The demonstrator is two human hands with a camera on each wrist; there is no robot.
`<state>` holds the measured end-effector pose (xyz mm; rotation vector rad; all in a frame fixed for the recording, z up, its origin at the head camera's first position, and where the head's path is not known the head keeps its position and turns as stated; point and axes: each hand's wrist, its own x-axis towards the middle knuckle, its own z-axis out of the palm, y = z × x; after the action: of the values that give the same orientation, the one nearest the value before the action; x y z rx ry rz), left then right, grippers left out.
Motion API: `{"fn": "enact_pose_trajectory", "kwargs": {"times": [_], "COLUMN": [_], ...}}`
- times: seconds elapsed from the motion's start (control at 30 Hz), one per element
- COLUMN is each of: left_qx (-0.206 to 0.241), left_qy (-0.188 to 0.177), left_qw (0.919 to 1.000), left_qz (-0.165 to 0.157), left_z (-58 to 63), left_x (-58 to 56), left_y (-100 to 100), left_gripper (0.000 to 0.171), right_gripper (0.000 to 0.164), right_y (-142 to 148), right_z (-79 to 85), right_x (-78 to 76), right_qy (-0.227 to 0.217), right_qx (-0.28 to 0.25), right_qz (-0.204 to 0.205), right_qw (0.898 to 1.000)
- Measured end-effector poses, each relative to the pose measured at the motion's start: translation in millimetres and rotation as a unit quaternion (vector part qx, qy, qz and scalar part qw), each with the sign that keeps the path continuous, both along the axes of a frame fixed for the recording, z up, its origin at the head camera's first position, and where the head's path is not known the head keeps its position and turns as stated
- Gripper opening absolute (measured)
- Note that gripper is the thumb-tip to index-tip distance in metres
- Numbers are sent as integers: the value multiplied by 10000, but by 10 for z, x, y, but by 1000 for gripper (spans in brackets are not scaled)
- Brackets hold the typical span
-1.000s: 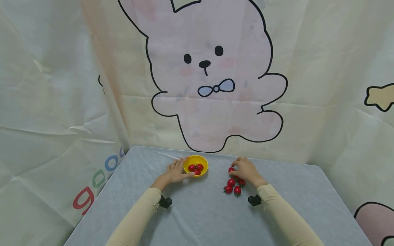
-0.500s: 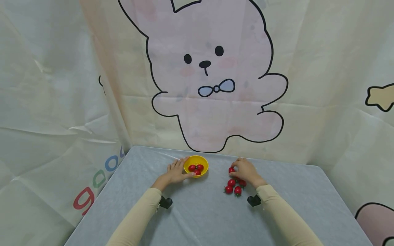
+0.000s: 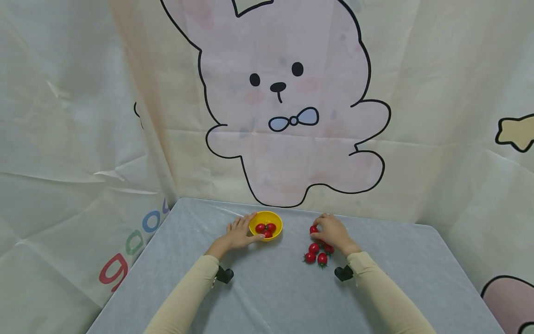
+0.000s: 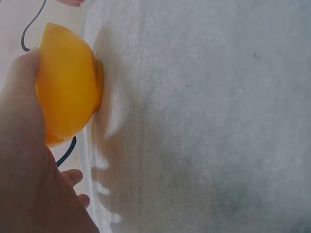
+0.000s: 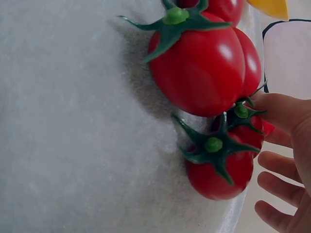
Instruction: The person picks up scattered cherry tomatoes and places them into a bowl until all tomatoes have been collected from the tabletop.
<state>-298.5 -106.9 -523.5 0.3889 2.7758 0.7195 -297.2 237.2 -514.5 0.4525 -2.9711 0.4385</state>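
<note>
backdrop [image 3: 425, 83]: pale cloth with a large pink bear [image 3: 288, 157] drawn on it, wearing a blue bow tie [image 3: 308, 117]
surface [image 3: 271, 297]: light grey-blue, its far edge meeting the backdrop
bowl [image 3: 267, 216]: yellow, upright near the far edge of the surface, with three red tomatoes [image 3: 270, 227] inside
left hand [image 3: 238, 234]: its grip holds the bowl's left side, thumb at the near rim, fingers toward the far side
right hand [image 3: 335, 233]: its grip pinches one tomato between thumb and index finger
pinched tomato [image 3: 313, 229]: to the right of the bowl, well apart from it
loose tomatoes [image 3: 314, 248]: five, bunched on the surface by the right hand, one mostly hidden under it; green leafy tops show on several
sleeves [image 3: 187, 292]: cream, on both arms
</note>
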Motion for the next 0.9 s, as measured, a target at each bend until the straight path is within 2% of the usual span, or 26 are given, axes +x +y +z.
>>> {"fn": "enact_pose_trajectory", "kwargs": {"times": [0.37,0.63,0.77,0.9], "left_qx": [18,-40,-87,26], "left_qy": [16,-88,-144,-49], "left_qw": [10000,9999,9998,10000], "left_qz": [-5,31,59,42], "left_z": [-7,-47,-75,-47], "left_x": [3,-16,-37,-24], "left_y": [-6,0,2,2], "left_gripper": [96,98,98,98], "right_gripper": [37,38,38,38], "right_y": [-23,-112,-175,-253], "right_z": [15,30,41,82], "right_x": [-96,-91,-97,-114], "right_qy": [231,-115,-147,-180], "right_qx": [-797,-1467,-1682,-1904], "right_qz": [-102,-160,-113,-32], "right_qw": [9965,9890,9856,9815]}}
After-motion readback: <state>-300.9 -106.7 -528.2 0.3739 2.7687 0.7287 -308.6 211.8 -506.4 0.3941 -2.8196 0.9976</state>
